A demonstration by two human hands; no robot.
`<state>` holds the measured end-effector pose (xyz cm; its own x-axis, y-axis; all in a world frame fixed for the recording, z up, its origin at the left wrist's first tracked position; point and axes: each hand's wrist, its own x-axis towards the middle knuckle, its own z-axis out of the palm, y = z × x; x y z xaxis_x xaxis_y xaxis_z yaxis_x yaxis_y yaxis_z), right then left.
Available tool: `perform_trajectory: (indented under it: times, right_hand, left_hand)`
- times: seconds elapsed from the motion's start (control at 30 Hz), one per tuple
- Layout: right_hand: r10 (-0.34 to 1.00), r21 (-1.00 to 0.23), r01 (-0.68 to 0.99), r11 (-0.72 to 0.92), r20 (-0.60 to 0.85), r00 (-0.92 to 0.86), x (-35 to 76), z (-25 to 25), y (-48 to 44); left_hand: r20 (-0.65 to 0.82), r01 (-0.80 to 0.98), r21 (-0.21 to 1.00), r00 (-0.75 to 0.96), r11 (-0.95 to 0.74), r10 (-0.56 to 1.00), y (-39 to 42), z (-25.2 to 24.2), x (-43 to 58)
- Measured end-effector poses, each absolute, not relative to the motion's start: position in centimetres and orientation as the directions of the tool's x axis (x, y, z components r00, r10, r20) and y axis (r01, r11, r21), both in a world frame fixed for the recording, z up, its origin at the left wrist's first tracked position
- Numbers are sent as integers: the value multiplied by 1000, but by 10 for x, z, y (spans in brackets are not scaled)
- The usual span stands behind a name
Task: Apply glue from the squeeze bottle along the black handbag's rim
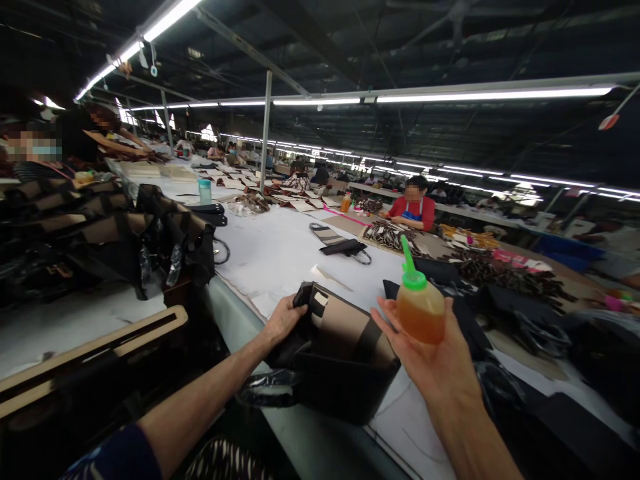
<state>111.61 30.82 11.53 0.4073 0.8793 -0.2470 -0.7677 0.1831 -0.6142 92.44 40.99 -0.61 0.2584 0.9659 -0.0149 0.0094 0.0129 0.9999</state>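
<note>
My left hand (286, 321) grips the upper left edge of a black handbag (345, 387), thumb on the rim. The bag stands tilted at the table's front edge. Its beige lining faces up, with pale patches near the rim, and a plastic-wrapped handle (270, 388) hangs at its left. In my right hand (425, 360) rests a squeeze bottle (421, 313) of amber liquid, with a bright green cap and a slanted green nozzle. The bottle is held upright, above and right of the bag's opening.
Several black bags (110, 233) are piled on the left. On the white table (265, 253) lie a flat bag piece with a handle (343, 245) and a turquoise-lidded bottle (205, 192). Dark straps (505, 273) and black pieces crowd the right. A co-worker in red (415, 210) sits across.
</note>
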Motion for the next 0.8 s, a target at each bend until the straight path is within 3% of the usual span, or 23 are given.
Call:
perform_trajectory:
  times: [0.13, 0.23, 0.33, 0.43, 0.57, 0.7, 0.8]
  right_hand:
    - [866, -565, -817, 118, -344, 363, 1114, 126, 291]
    - [835, -505, -863, 25, -463, 296, 1112, 130, 270]
    - [812, -462, -884, -64, -539, 223, 1108, 123, 247]
    - [852, -489, -854, -180, -511, 113, 1105, 107, 226]
    - [881, -635, -691, -345, -474, -5, 1109, 81, 207]
    - [910, -878, -419, -230, -347, 227, 1122, 66, 199]
    - [905, -982, -118, -148, -182, 385, 1134, 65, 197]
  left_hand:
    - [35, -118, 993, 303, 1, 952, 409, 15, 920]
    - [52, -106, 994, 389, -11, 920, 412, 47, 912]
    - [38, 1, 999, 568, -47, 822, 419, 83, 900]
    - [-75, 192, 976, 738, -103, 671, 424, 105, 889]
    - [-283, 443, 875, 797, -197, 534, 414, 98, 884]
    - [-416, 594, 755, 762, -279, 497, 396, 75, 884]
    - [-496, 642, 720, 743, -266, 450, 389, 66, 885]
